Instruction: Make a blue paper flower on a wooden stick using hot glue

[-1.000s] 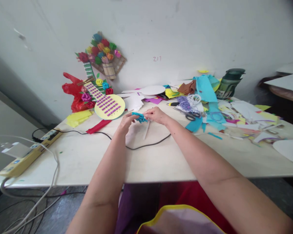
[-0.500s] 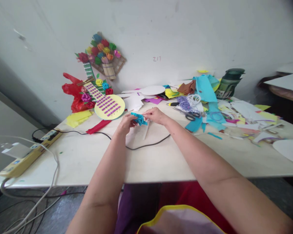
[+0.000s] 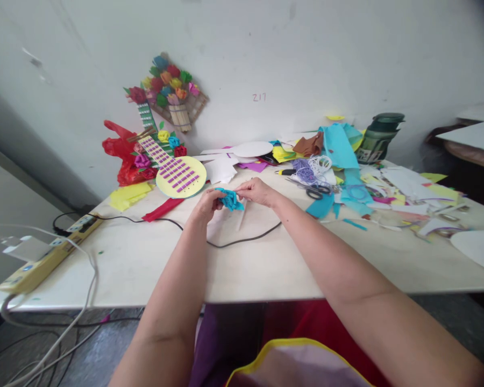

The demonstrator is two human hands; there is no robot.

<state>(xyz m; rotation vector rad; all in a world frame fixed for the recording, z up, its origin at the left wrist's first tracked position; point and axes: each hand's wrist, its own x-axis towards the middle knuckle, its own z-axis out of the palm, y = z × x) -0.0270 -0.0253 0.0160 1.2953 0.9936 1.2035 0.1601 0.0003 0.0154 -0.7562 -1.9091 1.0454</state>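
Observation:
A blue crepe-paper flower with ruffled, rolled layers is held just above the table. My left hand is closed on its left side, fingertips gripping the base. From the right, my right hand pinches the flower's upper right edge between thumb and fingers. Below the right fingers, a thin whitish stick slants down toward the table. The flower's underside is hidden by the left fingers.
A black cable loops across the table just before my hands. A yellow guitar-shaped craft and a red paper strip lie to the left. Scissors, yarn and paper scraps spread rightward, near a dark green bottle.
The blue flower has turned in my fingers, showing more of its rolled layers, and sits slightly further right. Both hands stay almost in place.

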